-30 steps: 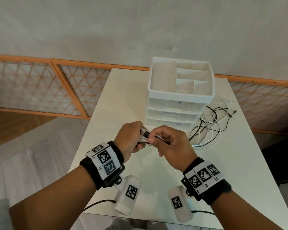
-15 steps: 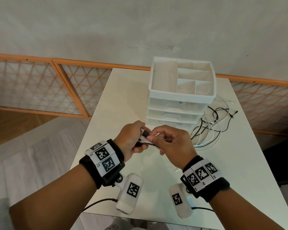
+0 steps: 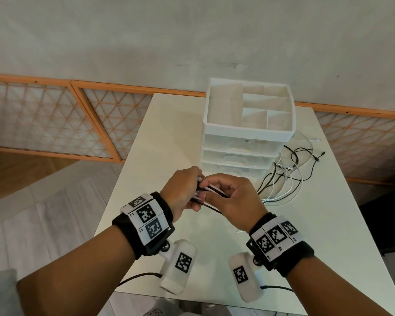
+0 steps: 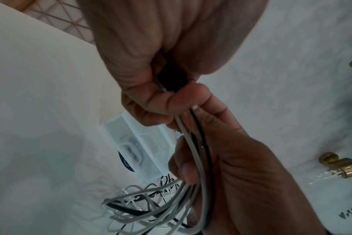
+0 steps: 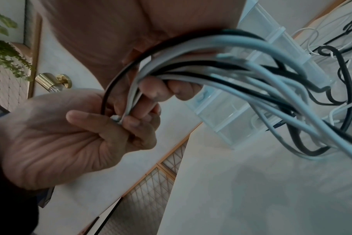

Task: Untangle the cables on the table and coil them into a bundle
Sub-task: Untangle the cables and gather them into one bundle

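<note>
White and black cables [image 3: 209, 190] are gathered into a bunch held above the worktop [image 3: 342, 224], in front of the person. Left hand [image 3: 180, 190] grips one end of the bunch, fingers [image 5: 110, 125] curled tight around the strands. Right hand [image 3: 235, 197] meets it from the opposite side, fingers [image 4: 189, 165] curled around the same strands. The two hands touch at the bunch.

From the right hand the cables [image 5: 261, 66] run down and away to a loose tangle [image 3: 285, 176] lying on the worktop, just right of a drawer unit [image 3: 237, 156]. White and black strands cross one another there.

The drawer unit is white with clear drawers and an open, divided tray [image 3: 249, 128] on top. It stands near the far edge of the worktop. Both wrists carry black bands with printed marker tags [image 3: 146, 215].
</note>
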Demonstrator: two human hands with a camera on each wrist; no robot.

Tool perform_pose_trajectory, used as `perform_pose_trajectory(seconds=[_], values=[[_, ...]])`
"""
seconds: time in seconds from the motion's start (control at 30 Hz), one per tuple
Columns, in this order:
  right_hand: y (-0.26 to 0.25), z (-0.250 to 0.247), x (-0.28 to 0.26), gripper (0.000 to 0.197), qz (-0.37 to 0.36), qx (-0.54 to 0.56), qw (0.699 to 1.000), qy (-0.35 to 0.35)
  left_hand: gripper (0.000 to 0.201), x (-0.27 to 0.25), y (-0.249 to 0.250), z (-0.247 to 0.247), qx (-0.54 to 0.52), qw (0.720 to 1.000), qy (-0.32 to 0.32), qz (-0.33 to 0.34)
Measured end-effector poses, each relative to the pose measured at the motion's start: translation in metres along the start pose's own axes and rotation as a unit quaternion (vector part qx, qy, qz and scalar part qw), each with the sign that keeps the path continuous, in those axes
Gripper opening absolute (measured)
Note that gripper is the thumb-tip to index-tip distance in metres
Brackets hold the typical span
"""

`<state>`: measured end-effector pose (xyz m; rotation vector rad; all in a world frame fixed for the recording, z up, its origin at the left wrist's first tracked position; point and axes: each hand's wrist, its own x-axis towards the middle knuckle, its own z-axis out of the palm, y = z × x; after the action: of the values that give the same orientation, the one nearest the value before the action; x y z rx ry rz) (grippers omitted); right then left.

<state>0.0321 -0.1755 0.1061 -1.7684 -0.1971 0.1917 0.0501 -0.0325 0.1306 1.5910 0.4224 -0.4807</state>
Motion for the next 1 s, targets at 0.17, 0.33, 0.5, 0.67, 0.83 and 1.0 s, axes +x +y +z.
perform_pose_trajectory(seconds=[0.17,0.33,0.5,0.67,0.83,1.0], values=[[-0.004,0.0,-0.002,0.017,0.006,-0.008,1.0,-0.008,0.023,0.003,-0.006,-0.001,0.045,0.997,-0.003,0.057],[-0.006,-0.006,-0.002,0.03,0.026,-0.006,1.0,-0.011,0.026,0.005,-0.007,-0.004,0.043,0.994,0.034,0.097],[-0.007,-0.001,-0.005,0.03,0.032,-0.016,0.999,0.001,0.025,0.004,-0.009,-0.005,0.073,0.99,0.035,0.118],[0.005,-0.01,-0.004,0.043,0.061,-0.174,0.98,-0.071,0.019,0.004,-0.01,-0.011,0.09,0.978,0.085,0.17],[0.026,-0.021,0.001,0.046,0.042,-0.312,0.948,-0.035,0.024,0.009,-0.02,-0.028,0.193,0.975,0.028,0.106],[0.021,-0.013,0.003,0.037,0.018,-0.368,0.928,-0.048,0.022,0.001,0.002,-0.021,0.321,0.895,0.079,0.298]])
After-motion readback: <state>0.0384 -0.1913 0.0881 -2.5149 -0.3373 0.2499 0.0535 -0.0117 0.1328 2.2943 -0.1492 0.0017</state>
